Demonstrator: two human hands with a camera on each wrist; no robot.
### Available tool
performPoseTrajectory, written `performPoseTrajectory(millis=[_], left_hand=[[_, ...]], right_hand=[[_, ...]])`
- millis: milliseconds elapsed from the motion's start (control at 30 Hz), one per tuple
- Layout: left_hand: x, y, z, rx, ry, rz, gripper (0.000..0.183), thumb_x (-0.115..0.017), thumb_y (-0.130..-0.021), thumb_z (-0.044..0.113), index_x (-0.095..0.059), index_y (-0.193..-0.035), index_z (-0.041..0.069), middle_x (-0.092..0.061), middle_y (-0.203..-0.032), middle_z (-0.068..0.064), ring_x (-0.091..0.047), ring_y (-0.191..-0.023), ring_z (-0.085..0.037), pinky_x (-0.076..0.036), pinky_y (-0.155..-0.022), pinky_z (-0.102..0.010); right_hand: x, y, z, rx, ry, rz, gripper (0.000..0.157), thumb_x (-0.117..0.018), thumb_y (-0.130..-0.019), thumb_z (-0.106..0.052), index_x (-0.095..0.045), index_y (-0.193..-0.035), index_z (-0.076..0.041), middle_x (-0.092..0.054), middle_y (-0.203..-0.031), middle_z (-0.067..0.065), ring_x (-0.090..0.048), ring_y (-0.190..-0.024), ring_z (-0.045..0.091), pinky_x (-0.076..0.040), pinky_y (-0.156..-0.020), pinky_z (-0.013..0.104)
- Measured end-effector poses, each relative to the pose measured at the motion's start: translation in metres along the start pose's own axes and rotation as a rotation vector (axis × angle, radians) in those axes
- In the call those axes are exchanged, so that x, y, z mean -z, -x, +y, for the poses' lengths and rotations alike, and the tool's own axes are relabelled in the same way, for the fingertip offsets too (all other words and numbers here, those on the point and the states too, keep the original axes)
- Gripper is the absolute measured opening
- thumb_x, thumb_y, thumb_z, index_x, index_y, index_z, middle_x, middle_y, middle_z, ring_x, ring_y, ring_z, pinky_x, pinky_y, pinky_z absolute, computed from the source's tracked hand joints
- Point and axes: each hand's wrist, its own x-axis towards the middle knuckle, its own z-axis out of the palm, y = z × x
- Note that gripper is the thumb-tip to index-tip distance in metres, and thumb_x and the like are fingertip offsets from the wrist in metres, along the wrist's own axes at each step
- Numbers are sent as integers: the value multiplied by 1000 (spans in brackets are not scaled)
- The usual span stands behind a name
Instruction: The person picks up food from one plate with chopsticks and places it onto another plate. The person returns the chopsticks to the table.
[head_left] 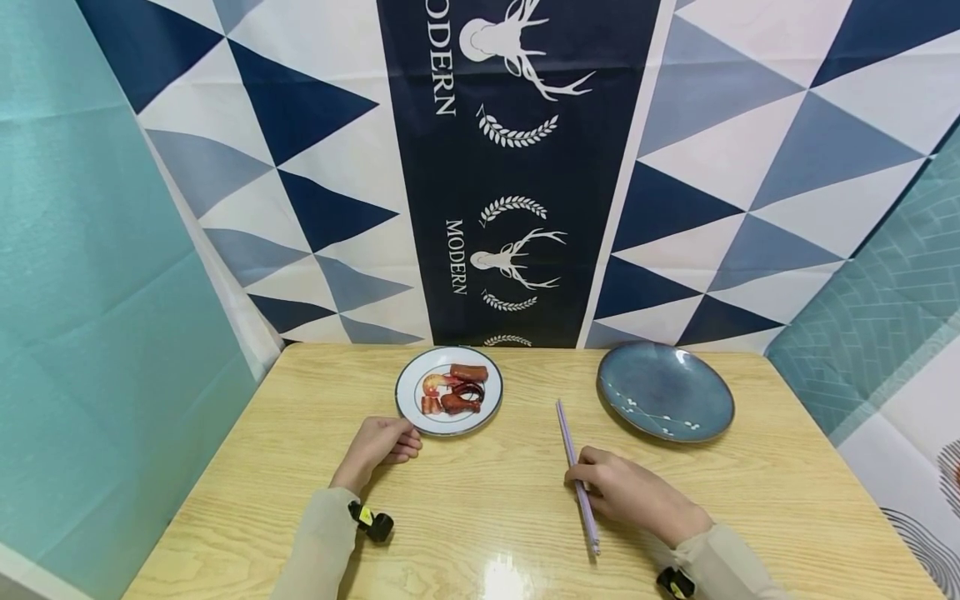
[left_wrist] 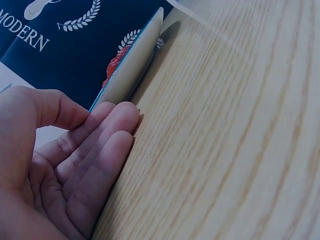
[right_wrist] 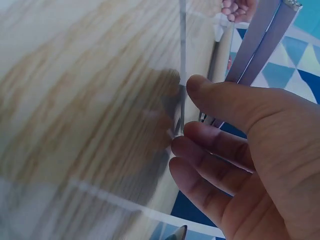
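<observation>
In the head view, a white plate with a dark rim [head_left: 406, 400] sits at the back, left of centre. It bears a brown sausage-like piece [head_left: 468, 372], a drumstick-shaped piece [head_left: 459, 404] and other food-like pieces. My left hand [head_left: 386, 442] pinches the plate's near left edge between thumb and fingers; the left wrist view shows the plate [left_wrist: 131, 75] from its side. A pair of purple chopsticks [head_left: 567, 442] is in my right hand [head_left: 630, 492], side by side and slanting over the table. The right wrist view shows the chopsticks [right_wrist: 260, 42] passing behind the thumb.
A blue oval plate with a white blossom pattern [head_left: 660, 387] stands at the back right of the wooden table [head_left: 480, 500]. Behind the table hangs a patterned cloth [head_left: 517, 175]. Each wrist wears a small black camera [head_left: 372, 522].
</observation>
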Motion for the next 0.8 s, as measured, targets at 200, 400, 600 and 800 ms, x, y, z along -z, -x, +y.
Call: performPoseTrajectory(millis=[200, 400, 600, 800], left_hand=[[0, 0, -1, -8, -1, -2, 28, -59, -96, 24, -77, -90, 3, -76, -80, -6, -73, -66, -13, -62, -63, -25], [0, 1, -2, -9, 2, -5, 28, -59, -96, 23, -77, -90, 3, -77, -79, -6, -73, -67, -13, -62, -62, -25], [0, 2, -1, -11, 0, -9, 28, -60, -96, 23, -77, -91, 2, -77, -79, -5, -73, -67, -12, -62, -62, -24], [0, 3, 0, -10, -1, -10, 28, -60, -96, 24, -77, -91, 2, -77, -80, -6, -73, -67, -12, -62, -62, -24]], right_hand=[[-2, 1, 1, 22, 15, 21, 24, -80, -85, 0, -76, -100, -19, -59, -88, -6, -57, -78, 2, -53, -63, 19], [-3, 2, 1, 37, 20, 43, 24, -79, -85, 1, -77, -100, -19, -59, -88, -6, -56, -78, 2, -53, -63, 19], [-3, 4, 1, 31, 15, 27, 27, -78, -84, 4, -76, -100, -18, -60, -88, -5, -57, -79, 4, -54, -65, 20], [-3, 4, 0, 44, 22, 43, 29, -80, -80, 5, -76, -100, -16, -62, -89, -4, -56, -79, 2, -53, -64, 20]])
